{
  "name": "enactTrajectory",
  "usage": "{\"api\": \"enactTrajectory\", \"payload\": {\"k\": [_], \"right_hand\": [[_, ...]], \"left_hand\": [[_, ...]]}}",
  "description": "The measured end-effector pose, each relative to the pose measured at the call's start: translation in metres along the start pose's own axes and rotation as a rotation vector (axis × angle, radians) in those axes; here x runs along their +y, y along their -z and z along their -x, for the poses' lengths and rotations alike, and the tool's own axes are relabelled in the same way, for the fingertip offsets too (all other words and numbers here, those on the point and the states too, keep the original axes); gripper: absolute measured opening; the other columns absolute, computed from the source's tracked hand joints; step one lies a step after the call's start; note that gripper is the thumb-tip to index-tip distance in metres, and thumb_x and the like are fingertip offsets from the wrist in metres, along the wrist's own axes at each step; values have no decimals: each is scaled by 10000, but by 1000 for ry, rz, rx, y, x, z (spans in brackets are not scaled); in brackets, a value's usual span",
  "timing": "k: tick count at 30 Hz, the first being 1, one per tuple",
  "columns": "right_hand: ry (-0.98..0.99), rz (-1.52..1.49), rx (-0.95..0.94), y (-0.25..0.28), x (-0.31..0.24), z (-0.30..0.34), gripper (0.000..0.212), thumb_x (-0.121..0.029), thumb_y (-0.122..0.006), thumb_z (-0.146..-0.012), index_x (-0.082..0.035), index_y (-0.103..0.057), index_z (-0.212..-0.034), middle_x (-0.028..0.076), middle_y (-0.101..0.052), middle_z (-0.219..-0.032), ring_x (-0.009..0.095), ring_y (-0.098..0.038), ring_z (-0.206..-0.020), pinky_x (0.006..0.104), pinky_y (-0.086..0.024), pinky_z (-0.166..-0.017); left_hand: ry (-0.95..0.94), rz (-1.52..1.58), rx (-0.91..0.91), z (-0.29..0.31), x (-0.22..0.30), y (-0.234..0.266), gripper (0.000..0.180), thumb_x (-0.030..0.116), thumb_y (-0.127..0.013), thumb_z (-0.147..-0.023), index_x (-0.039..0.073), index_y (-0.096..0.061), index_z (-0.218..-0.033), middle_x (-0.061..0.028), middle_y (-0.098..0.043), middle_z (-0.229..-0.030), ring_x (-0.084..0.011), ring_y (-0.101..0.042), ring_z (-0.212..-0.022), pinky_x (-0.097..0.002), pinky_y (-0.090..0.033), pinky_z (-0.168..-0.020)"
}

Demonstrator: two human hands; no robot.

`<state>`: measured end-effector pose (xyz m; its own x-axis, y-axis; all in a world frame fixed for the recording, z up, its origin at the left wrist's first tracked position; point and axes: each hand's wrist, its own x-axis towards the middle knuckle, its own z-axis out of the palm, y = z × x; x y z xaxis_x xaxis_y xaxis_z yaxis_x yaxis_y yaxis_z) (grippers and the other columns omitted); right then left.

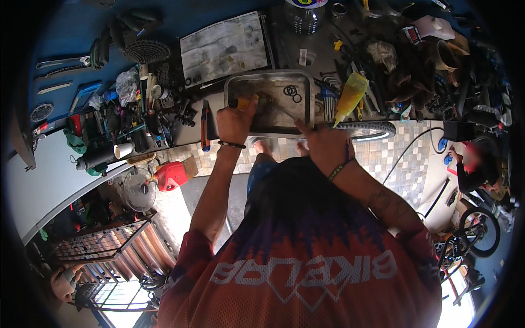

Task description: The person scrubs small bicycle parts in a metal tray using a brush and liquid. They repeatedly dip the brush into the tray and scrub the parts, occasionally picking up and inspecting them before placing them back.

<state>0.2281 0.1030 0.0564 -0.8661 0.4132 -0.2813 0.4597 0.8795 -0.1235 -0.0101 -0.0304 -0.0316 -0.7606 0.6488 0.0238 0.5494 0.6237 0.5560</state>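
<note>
My left hand is closed round a yellow-and-black handled object over the left side of a shallow metal tray. At the tray's right front edge, my right hand has its fingers bent round the near end of a thin metal rod. The rod slants from those fingers toward the middle of the tray. Whether it joins the yellow-and-black object cannot be made out. Several black rubber rings lie in the tray's far right part. The tray floor looks dark and stained.
A utility knife lies left of the tray. To the right are hex keys and a yellow squeeze bottle. A stained white sheet lies behind. Below the bench's right side shows a bicycle wheel; another person is far right.
</note>
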Motion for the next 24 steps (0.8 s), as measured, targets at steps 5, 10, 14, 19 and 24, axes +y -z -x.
{"api": "enactTrajectory", "payload": {"k": [5, 10, 14, 19, 24], "right_hand": [[47, 165, 40, 31, 26, -19, 402, -251, -720, -966, -256, -748, -1368, 66, -746, -1031, 218, -782, -977, 369, -577, -861], [103, 239, 101, 34, 39, -37, 391, -223, -702, -959, -313, -777, -1332, 60, -740, -1043, 231, -770, -988, 391, -578, -842], [52, -63, 50, 33, 47, -23, 474, -130, -673, -956, -317, -770, -1381, 93, -736, -1058, 303, -777, -910, 451, -623, -762], [54, -220, 4, 11, 40, 8, 527, -100, -663, -978, -280, -714, -1470, 154, -726, -1081, 363, -769, -797, 474, -643, -713], [15, -309, -1, 4, 26, 22, 549, -117, -668, -1000, -252, -653, -1531, 164, -702, -1045, 376, -751, -755, 493, -632, -667]], "left_hand": [[141, 141, -149, 2, 20, 13, 385, 410, -864, -968, 37, -864, -873, -88, -795, -705, -189, -791, -650, -330, -615, -629], [-180, 270, -147, -27, 15, 20, 288, 356, -893, -936, 70, -865, -940, -125, -766, -688, -288, -788, -663, -385, -612, -632], [-183, 243, -150, -20, 15, 8, 310, 369, -890, -936, 60, -862, -949, -141, -780, -732, -312, -790, -696, -388, -616, -663], [-110, 121, -144, -11, 5, -3, 386, 410, -878, -948, 35, -850, -858, -137, -773, -703, -296, -785, -669, -386, -621, -660], [-68, 23, -201, -11, 7, 0, 415, 401, -865, -974, 22, -854, -805, -79, -808, -716, -199, -814, -678, -330, -637, -686]]}}
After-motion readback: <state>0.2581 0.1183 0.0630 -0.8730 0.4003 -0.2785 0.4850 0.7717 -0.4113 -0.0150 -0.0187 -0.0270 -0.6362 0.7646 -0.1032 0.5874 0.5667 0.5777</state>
